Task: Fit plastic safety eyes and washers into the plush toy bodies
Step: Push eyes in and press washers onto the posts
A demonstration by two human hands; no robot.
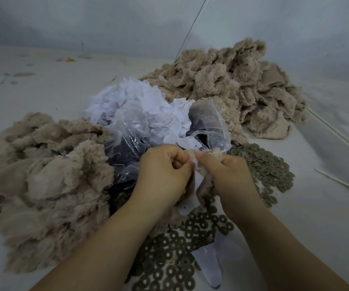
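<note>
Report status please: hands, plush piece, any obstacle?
Left hand and right hand both pinch one plush piece. Washers loose underneath and right. Nothing blocking.

Fuzzy beige plush pieces; glossy clear plastic bag; matt washers.

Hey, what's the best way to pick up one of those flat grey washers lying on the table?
Take a flat grey ring-shaped washer at the loose edge of the heap, coming straight down from above. It lies flat with an open centre hole, so probably a fingertip in the hole and thumb on the outer rim gives a better grip than pinching its thin sides against the white table.
</note>
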